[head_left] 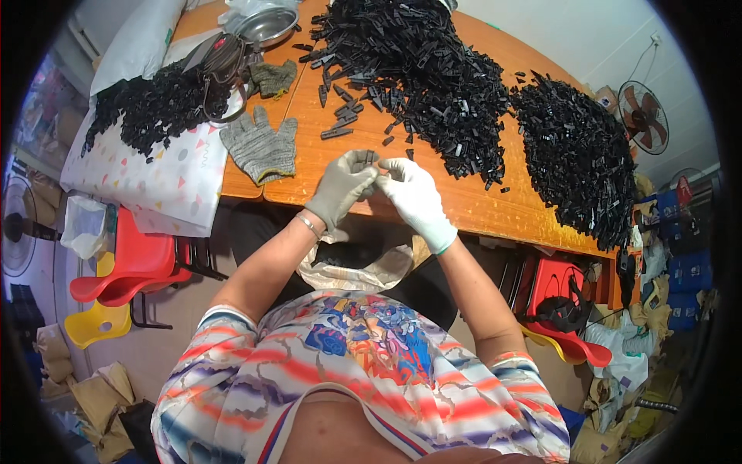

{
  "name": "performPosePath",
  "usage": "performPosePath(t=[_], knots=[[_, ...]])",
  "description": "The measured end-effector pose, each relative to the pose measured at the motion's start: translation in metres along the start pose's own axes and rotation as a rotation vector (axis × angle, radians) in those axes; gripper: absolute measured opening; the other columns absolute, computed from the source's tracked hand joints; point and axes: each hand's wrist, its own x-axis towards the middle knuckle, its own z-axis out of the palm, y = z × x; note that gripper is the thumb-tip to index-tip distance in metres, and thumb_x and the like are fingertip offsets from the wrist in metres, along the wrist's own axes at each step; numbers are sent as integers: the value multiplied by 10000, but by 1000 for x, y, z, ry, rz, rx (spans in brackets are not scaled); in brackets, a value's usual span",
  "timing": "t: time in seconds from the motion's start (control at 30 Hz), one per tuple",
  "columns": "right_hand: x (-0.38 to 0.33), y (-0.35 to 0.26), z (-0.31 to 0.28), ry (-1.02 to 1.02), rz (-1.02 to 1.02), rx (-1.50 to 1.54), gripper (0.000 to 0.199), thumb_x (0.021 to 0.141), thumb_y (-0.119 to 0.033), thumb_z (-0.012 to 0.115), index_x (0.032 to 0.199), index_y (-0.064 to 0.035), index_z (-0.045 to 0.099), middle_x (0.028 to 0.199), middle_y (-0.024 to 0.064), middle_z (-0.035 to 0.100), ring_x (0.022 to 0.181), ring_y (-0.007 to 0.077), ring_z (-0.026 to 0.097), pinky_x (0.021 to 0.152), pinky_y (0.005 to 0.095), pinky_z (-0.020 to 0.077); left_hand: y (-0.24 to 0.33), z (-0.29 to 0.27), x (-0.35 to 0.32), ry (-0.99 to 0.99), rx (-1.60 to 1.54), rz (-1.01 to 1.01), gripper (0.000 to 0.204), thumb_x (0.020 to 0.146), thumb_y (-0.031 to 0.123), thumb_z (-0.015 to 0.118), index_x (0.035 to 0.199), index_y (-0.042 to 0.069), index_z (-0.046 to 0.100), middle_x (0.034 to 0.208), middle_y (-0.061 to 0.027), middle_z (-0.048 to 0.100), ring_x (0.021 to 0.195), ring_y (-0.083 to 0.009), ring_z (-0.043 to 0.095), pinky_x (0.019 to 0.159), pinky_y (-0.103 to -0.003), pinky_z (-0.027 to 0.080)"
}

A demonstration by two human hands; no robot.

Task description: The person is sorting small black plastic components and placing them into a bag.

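Note:
My left hand (345, 185), in a grey glove, and my right hand (416, 198), in a white one, meet above the near edge of the wooden table (309, 162). Their fingertips pinch together. Whatever lies between them is too small or hidden to make out. Just beyond my hands are loose black clip-like plastic pieces (345, 116), at the near side of a big heap of such pieces (417, 69). Below my hands, an open pale sack (355, 277) sits at my lap, with dark contents.
A second black heap (576, 147) covers the table's right end. At left lie grey knit gloves (263, 147), a dark bag (224, 66), a metal bowl (267, 27) and more black parts (154, 116) on a patterned sheet (182, 178). Red chairs (143, 251) stand at both sides.

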Motion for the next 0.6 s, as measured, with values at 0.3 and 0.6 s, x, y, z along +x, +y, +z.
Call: performPosePath(t=[0.3,0.6], knots=[[-10,-18,-9,-229,360,761,222,913,-209,606,956,9,623,777,22,607,635,79,552,581,217,475,-14,-1,4,56,114,223,328,894,-7,572,1213,-52,509,963,-56,608,800,-89,588,701,-222,508],[2,-16,-15,-25,168,528,194,892,-188,633,968,-12,664,733,0,612,582,53,516,546,198,416,-5,-1,0,-15,-161,72,322,1000,166,476,1281,10,495,851,9,487,691,-50,430,580,-189,367]])
